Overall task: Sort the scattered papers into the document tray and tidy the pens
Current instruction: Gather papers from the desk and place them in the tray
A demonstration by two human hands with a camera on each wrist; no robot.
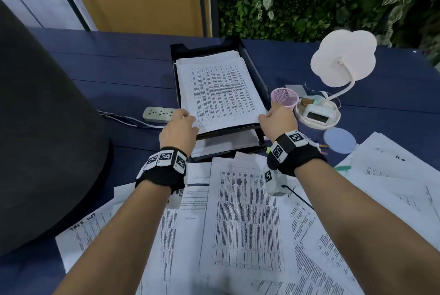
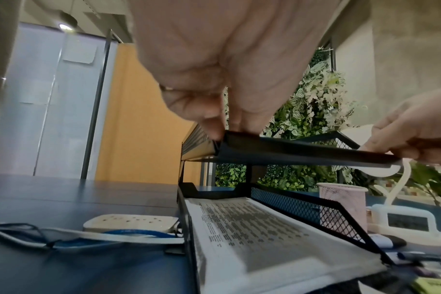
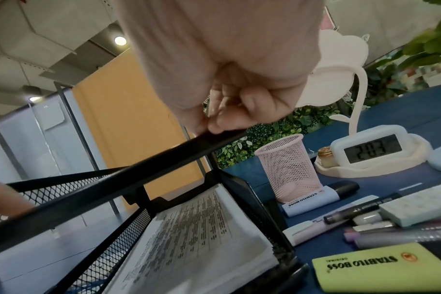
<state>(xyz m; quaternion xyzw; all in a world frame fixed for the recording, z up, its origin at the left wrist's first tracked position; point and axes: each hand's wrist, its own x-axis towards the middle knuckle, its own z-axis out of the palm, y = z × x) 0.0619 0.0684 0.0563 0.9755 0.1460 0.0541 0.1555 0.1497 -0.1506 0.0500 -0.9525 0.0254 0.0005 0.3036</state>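
A black mesh two-tier document tray stands mid-table. Its upper tier holds a stack of printed papers, and more sheets lie in the lower tier. My left hand pinches the upper tier's front-left corner, thumb by the stack. At the front-right corner my right hand grips with curled fingers on the black front lip. Scattered papers cover the near table. The pink mesh pen cup looks empty. Pens and highlighters lie loose right of the tray.
A white power strip with cables lies left of the tray. A white lamp with a clock base and a blue disc stand to the right. A dark chair back fills the left side.
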